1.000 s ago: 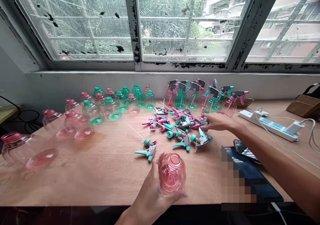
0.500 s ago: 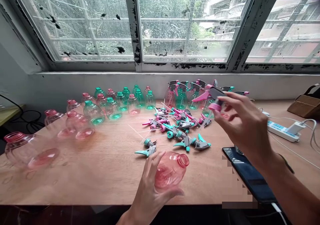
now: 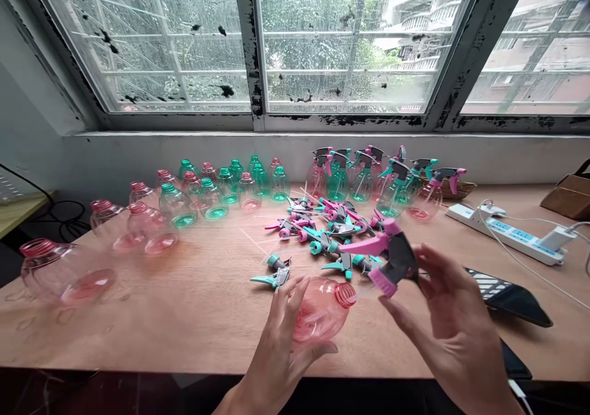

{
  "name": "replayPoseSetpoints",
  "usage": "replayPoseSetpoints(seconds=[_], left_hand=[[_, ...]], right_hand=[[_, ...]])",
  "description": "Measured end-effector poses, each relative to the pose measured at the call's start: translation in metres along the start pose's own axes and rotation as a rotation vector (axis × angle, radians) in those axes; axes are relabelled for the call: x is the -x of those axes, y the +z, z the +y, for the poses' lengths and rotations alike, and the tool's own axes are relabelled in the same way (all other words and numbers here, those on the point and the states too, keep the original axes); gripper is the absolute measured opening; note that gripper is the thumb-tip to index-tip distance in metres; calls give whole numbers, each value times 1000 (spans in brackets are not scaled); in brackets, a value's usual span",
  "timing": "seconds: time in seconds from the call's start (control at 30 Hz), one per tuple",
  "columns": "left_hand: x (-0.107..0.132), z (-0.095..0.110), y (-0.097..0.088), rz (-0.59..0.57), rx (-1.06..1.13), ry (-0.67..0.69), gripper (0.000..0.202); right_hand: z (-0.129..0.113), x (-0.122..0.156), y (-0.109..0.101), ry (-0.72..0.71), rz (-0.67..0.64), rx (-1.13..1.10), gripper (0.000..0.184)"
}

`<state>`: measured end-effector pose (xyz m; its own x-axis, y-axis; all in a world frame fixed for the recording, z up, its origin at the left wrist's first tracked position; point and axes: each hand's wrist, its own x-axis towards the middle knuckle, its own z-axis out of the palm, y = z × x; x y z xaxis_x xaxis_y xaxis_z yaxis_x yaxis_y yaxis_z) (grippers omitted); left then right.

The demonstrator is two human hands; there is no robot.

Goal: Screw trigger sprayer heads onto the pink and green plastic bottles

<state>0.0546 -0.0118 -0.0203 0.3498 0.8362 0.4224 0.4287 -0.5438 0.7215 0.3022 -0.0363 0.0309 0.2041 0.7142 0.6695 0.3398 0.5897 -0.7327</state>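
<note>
My left hand (image 3: 286,341) is wrapped round a clear red bottle (image 3: 321,313), tilted so its threaded neck points to the right. In my right hand (image 3: 454,323) is a pink and dark grey spray head (image 3: 397,258), gripped by its back end. Its pink collar is a little to the right of the bottle's mouth. A thin pale tube runs from the collar to the mouth; whether its tip is inside is hard to make out. Behind both hands lies a pile of loose pink and teal spray heads (image 3: 338,224).
Several open red and green bottles (image 3: 177,209) stand at the left and back. Bottles with spray heads fitted (image 3: 364,181) stand by the wall. A power strip (image 3: 511,233), a phone (image 3: 511,298) and a brown box (image 3: 569,190) are on the right.
My right hand has come down and toward the bottle, bringing the spray head and its tube near the mouth. The bottle has stayed in my left hand, shifted slightly right in view.
</note>
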Motion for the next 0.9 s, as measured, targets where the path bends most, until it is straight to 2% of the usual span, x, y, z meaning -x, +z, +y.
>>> replayPoseSetpoints(seconds=[0.1, 0.17, 0.27, 0.37, 0.4, 0.53, 0.63, 0.77, 0.9], left_hand=[[-1, 0, 1, 38, -79, 104, 77], [-1, 0, 3, 71, -137, 180, 74], [-1, 0, 5, 89, -253, 308, 62], [-1, 4, 5, 73, -370, 397, 50], [-1, 6, 5, 64, -393, 405, 48], [-1, 11, -2, -24, -409, 378, 53], [-3, 11, -9, -107, -355, 370, 55], [-7, 9, -18, -77, -212, 309, 50], [-7, 7, -21, -23, -109, 176, 66]], right_hand=[[5, 17, 4, 282, -165, -265, 67], [9, 21, 3, 385, -265, -371, 60], [18, 23, -3, 511, -296, -442, 48], [25, 24, -11, 590, -285, -474, 68], [27, 24, -14, 608, -288, -469, 69], [29, 25, -14, 710, -340, -363, 45], [30, 24, -7, 727, -391, -298, 40], [29, 22, 3, 788, -444, -252, 40], [28, 20, 7, 774, -534, -262, 35]])
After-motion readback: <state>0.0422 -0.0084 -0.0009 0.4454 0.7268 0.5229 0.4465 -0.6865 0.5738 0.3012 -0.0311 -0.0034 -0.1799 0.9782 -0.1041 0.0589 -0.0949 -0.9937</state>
